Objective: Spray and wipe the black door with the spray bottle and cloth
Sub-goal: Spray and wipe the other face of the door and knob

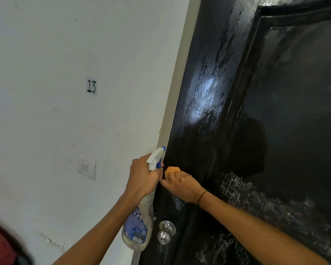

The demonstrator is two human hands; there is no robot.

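While my left hand (141, 175) grips the neck of the spray bottle (139, 217), held upright at the black door's (256, 111) left edge just above the silver knob (165, 231), my right hand (182, 185) clutches the orange cloth (172, 170) against the door beside the bottle's trigger. Wet streaks shine on the door; a light switch (87, 167) sits on the white wall (46, 121).

One head-worn view looks forward and slightly down from close range, tilted, facing a black door (256, 131) beyond the fingertips and a white wall (55, 111) left of them, both forearms reaching in from below.
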